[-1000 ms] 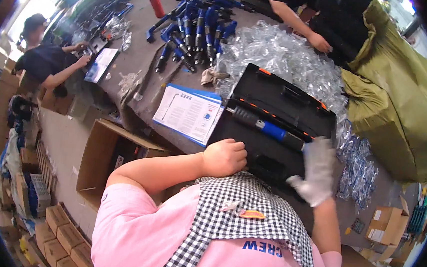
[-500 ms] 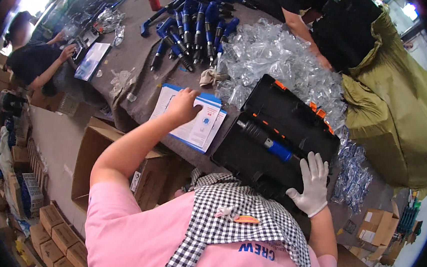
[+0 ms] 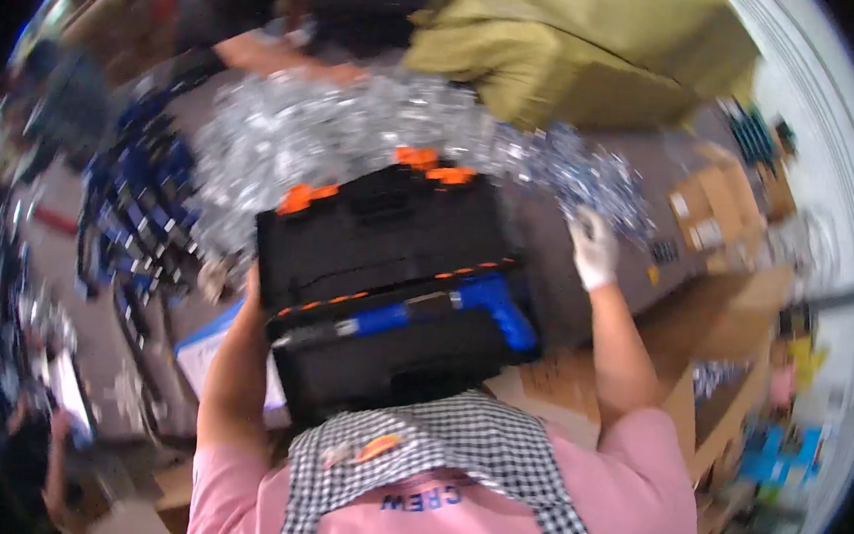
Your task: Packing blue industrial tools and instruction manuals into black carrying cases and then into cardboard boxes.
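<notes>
In front of me an opened black tool case (image 3: 380,223) with orange latches holds a blue-and-black pistol-grip tool (image 3: 424,309) lying across its lower half. My right hand (image 3: 594,250), in a white glove, reaches out to the right of the case. Its fingertips are at the near edge of a pile of small shiny packets (image 3: 604,181), and motion blur hides whether they grip one. My bare left hand (image 3: 253,288) is at the left side of the case, beside the raised lid. Most of it, fingers included, is hidden there.
Clear plastic bags (image 3: 298,121) are heaped behind the case. More blue-and-black tools (image 3: 146,205) lie left, with printed sheets (image 3: 201,355) closer in. Olive sacking (image 3: 585,39) stands at the back. Cardboard boxes (image 3: 718,205) are on the right. Another person's arm (image 3: 273,54) reaches across.
The view has swung to the right. My left hand has gone from the printed sheets to the case's left side. The right hand has left the case for the packets.
</notes>
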A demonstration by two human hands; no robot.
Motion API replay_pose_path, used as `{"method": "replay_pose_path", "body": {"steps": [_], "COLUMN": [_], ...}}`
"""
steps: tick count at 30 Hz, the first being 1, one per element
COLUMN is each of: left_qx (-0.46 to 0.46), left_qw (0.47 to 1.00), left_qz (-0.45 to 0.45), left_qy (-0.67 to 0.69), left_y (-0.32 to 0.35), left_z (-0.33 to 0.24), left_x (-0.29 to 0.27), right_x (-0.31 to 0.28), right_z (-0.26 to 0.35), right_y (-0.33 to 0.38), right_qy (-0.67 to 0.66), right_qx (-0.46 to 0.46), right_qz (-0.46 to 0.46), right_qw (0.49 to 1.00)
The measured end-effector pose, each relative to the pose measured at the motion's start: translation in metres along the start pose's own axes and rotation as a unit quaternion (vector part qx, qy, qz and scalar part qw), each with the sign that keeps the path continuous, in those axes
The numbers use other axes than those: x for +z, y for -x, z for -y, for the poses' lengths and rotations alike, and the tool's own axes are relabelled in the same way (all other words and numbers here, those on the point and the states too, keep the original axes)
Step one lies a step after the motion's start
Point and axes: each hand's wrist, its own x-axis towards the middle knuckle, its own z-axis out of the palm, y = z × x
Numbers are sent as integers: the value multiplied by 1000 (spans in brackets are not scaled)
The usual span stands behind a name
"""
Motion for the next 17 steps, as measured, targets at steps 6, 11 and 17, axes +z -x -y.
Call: {"method": "replay_pose_path", "body": {"steps": [6, 11, 17], "left_qx": [129, 119, 99], "left_qw": [931, 940, 928], "left_qz": [-82, -317, -218], "left_qy": [330, -46, -285], "left_y": [33, 177, 300], "left_z": [-7, -251, -346], "left_x": [-109, 9, 89], "right_x": [23, 13, 40], "right_z": [-135, -146, -137], "right_y": [-18, -26, -96], "right_qy": [93, 282, 391], "right_qx": [188, 127, 46], "right_qz": [-55, -86, 58], "right_qw": [976, 947, 917]}}
